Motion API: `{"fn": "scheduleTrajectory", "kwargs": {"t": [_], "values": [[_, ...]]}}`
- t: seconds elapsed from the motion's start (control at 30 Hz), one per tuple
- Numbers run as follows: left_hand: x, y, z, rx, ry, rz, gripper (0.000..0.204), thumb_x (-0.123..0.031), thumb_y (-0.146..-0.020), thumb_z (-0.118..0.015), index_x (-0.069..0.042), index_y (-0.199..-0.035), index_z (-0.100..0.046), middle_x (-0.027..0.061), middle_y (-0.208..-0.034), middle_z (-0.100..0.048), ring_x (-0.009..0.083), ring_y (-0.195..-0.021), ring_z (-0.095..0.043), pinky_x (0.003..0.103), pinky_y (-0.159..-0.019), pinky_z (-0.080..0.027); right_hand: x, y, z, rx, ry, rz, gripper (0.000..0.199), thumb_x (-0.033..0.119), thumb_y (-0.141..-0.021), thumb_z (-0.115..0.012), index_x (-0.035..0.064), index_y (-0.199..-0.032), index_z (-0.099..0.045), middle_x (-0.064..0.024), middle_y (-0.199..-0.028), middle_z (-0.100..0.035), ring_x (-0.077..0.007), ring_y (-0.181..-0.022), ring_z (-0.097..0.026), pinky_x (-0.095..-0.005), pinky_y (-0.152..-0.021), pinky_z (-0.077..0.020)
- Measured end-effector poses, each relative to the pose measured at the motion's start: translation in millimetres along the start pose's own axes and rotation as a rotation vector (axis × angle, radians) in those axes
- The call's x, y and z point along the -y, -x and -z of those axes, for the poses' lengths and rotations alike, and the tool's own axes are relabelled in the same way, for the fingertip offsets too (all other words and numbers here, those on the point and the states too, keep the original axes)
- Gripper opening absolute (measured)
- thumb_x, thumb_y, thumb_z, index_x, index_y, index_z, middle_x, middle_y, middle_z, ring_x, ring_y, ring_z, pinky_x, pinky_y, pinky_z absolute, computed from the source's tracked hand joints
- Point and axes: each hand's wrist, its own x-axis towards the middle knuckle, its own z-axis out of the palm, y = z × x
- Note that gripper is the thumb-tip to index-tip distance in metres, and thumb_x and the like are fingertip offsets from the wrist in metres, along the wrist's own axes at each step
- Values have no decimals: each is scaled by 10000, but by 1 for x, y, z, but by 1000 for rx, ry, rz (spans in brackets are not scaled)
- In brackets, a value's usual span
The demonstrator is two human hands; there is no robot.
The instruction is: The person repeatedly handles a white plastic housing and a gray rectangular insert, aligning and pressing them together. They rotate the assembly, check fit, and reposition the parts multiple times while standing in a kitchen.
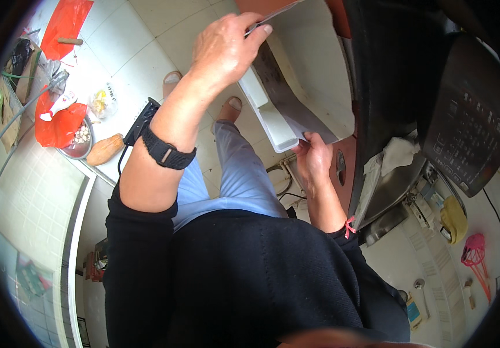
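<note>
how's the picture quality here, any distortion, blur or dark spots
Head view: strong fisheye, floor tiles curve and the corners go black; daylight is bright on the white tray, the black appliance stays dim; the left hand and right hand look sharp, the bottom edge blurs.

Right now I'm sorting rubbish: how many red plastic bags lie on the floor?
2: one red plastic bag at top left, another lower, beside the metal bowl. More may be hidden.

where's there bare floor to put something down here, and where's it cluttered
Bare tiles lie between the red plastic sheet at top left and the left hand, above the feet. It is crowded at left around the metal bowl, squash and red bag. The right hand grips the white tray.
</note>
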Motion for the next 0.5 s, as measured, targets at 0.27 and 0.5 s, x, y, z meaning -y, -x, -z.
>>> {"fn": "scheduleTrajectory", "kwargs": {"t": [0.27, 0.5], "values": [[-40, -18, 7, -13, -287, -127, 296, -366, -965, -519, -176, -1110, -696, 173, -839, -679, 391, -829, -652, 483, -707, -518, 15, 7, 4, -1, -4, -125, 145, -3, -875, -498, -95, -985, -520, -148, -861, -602, -242, -652, -631, -337, -498, -558], [-17, -17, -12, 2, -251, -74, 326, -384, -967, -513, -116, -962, -698, 170, -830, -682, 384, -840, -657, 489, -709, -524, 3, -19, 9, 13, 40, -130, 203, -4, -889, -483, -77, -1069, -540, -159, -963, -607, -239, -741, -657, -320, -534, -606]]}}
